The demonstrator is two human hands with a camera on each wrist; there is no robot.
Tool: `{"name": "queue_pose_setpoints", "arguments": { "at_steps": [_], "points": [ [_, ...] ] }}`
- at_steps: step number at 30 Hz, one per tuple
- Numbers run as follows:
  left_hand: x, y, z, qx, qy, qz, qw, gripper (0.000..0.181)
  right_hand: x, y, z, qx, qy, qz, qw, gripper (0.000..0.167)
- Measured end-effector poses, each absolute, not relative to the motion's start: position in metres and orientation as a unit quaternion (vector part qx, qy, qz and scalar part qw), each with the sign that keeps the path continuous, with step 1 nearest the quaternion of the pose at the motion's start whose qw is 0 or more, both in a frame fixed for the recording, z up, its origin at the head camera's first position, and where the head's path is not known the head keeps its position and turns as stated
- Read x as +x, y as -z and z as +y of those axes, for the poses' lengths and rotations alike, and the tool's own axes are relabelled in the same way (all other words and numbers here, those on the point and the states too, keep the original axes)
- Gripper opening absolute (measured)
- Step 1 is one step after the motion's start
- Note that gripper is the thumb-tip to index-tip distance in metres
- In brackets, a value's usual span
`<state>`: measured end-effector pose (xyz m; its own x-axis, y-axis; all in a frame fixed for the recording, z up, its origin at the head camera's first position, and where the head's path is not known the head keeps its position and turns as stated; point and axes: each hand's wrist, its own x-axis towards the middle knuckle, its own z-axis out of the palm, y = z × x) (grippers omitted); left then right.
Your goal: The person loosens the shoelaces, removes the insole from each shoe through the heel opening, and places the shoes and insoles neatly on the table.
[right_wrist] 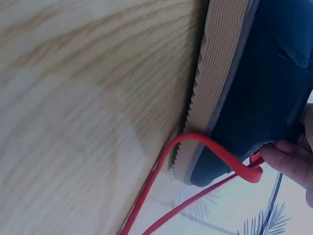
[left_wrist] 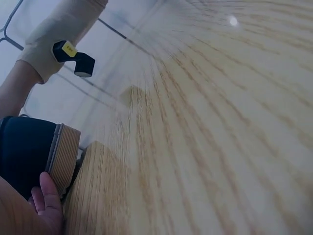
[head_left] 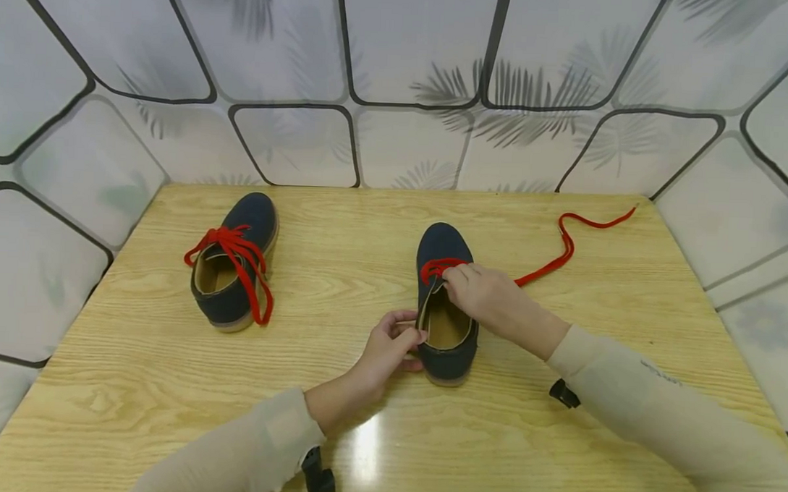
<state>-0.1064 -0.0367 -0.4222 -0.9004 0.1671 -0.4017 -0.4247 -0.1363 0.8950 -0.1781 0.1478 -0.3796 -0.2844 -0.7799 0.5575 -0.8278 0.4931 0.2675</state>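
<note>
In the head view a navy shoe (head_left: 443,360) stands on the table with its toe facing away from me. My left hand (head_left: 390,347) holds its left side, the thumb at the opening's rim and the fingers along the outside. At the eyelets, my right hand (head_left: 480,292) pinches the red shoelace (right_wrist: 215,145) close to the upper; the exact fingertip contact is partly hidden. Strands of this lace cross the front of the shoe, while a long part trails to the right over the table. The left wrist view shows the heel and ribbed sole (left_wrist: 64,154) beside my left fingers.
A second navy shoe (head_left: 225,309) stands at the left, its red lace (head_left: 228,240) tied in a bow with loops hanging over the side. The wooden table (head_left: 342,251) meets a patterned backdrop (head_left: 410,145) at the back and sides. Each forearm carries a small black device (head_left: 319,479).
</note>
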Motion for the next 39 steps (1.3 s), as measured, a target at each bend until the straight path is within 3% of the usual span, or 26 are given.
{"name": "queue_pose_setpoints", "arguments": {
  "at_steps": [7,15,21,24,27,31,36,39],
  "points": [
    [-0.104,0.424,-0.037,-0.088,-0.751,0.625,0.194,0.050,-0.171,0.385,0.147,0.453,-0.063,-0.840,0.291,0.032],
    [-0.103,0.421,-0.036,-0.090,-0.757,0.620,0.186,0.050,-0.172,0.386,0.152,0.483,-0.047,-0.785,0.384,0.025],
    [-0.103,0.420,-0.036,-0.090,-0.756,0.619,0.191,0.050,-0.170,0.378,0.158,0.514,-0.080,-0.795,0.311,0.007],
    [-0.103,0.420,-0.035,-0.092,-0.755,0.620,0.190,0.050,-0.166,0.375,0.158,0.505,-0.079,-0.817,0.267,0.025],
    [-0.104,0.418,-0.036,-0.094,-0.754,0.624,0.185,0.050,-0.163,0.373,0.156,0.492,-0.085,-0.831,0.248,0.028],
    [-0.104,0.418,-0.036,-0.096,-0.752,0.625,0.186,0.051,-0.167,0.377,0.154,0.495,-0.111,-0.806,0.304,0.007],
    [-0.102,0.418,-0.036,-0.098,-0.751,0.626,0.185,0.051,-0.171,0.382,0.153,0.513,-0.127,-0.779,0.338,0.025],
    [-0.103,0.416,-0.035,-0.099,-0.749,0.632,0.174,0.052,-0.172,0.382,0.152,0.505,-0.120,-0.783,0.343,0.023]
  ]
}}
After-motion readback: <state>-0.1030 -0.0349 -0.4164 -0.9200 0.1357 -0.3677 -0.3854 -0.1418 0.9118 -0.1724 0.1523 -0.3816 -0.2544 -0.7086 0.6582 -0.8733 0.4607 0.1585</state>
